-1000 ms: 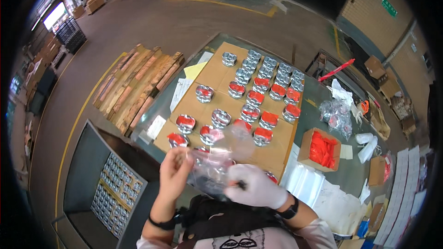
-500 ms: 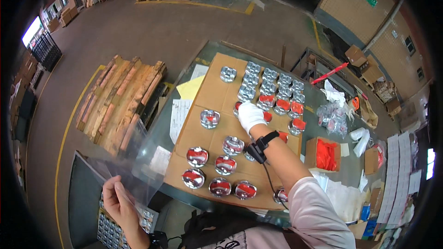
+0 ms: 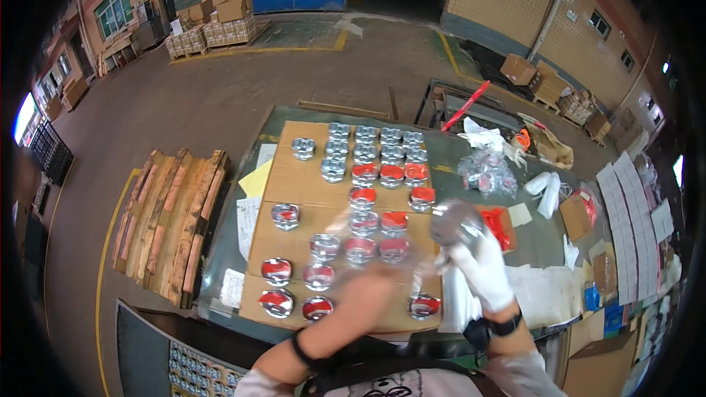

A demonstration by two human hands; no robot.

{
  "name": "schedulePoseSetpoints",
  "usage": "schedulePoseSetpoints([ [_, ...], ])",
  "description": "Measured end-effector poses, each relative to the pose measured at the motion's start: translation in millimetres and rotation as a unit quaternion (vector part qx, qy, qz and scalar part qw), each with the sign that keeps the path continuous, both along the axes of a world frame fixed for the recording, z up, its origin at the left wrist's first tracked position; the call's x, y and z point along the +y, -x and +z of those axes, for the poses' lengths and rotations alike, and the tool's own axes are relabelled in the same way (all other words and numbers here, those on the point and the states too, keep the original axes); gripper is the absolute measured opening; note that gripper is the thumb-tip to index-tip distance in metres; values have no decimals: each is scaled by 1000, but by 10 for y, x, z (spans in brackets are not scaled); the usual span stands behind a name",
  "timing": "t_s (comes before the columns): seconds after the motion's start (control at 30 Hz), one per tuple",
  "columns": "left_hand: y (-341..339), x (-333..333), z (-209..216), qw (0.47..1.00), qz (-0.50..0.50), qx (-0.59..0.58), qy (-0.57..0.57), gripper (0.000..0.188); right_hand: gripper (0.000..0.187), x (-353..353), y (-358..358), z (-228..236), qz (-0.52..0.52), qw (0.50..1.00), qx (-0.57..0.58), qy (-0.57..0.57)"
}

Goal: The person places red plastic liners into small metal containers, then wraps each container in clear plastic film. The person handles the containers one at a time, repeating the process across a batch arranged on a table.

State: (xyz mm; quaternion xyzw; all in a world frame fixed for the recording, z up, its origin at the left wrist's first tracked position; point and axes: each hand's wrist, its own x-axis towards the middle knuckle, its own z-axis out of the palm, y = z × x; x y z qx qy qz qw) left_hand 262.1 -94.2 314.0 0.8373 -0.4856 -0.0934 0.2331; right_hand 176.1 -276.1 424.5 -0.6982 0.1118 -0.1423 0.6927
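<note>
Rows of shiny metal pistons (image 3: pixel 333 170) stand on a brown cardboard sheet (image 3: pixel 294 184), several with red patches on top. My right hand (image 3: pixel 482 272), in a white glove, is lifted over the sheet's right edge and grips a piston (image 3: pixel 454 222), blurred by motion. My bare left hand (image 3: pixel 368 294) is smeared above the near part of the sheet. A clear plastic bag (image 3: pixel 390 246) trails from it as a faint haze over the pistons, reaching toward my right hand. Exact finger positions on the left are blurred.
On the table's right lie a box of red plastic (image 3: pixel 500 226), clear-wrapped parts (image 3: pixel 487 173) and white gloves (image 3: pixel 544 191). Papers (image 3: pixel 248 224) line the left side. A wooden pallet (image 3: pixel 169 228) is on the floor at left, and a tray of pistons (image 3: pixel 198 367) is below.
My right hand has risen from the pistons and moved right, now with a piston. My left hand has swung from the far left over the table with the bag. The view has shifted.
</note>
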Motion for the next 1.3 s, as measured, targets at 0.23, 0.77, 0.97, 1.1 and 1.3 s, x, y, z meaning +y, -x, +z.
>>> schedulePoseSetpoints([
  [0.23, 1520, -2287, -1298, 802, -67, 593, 42, 26, 39, -897, 2049, -1313, -197, 962, 52, 184],
  [0.77, 3704, -3848, -979, 914, -114, 330, 206, 28, 29, -2925, 3762, -2080, -115, 962, 101, 226],
  [0.97, 3137, -4181, -1111, 726, 136, 653, 167, 24, 45, -3016, 3962, -1240, -283, 814, 201, 466],
  [1.1, 3327, -4277, -1005, 938, -199, 267, 102, 21, 47, -3411, 4161, -2201, -249, 907, 322, 107],
  [1.3, 3330, -4034, -1370, 972, -219, -6, -84, 21, 37, -3108, 4043, -2115, -200, 963, 113, 140],
])
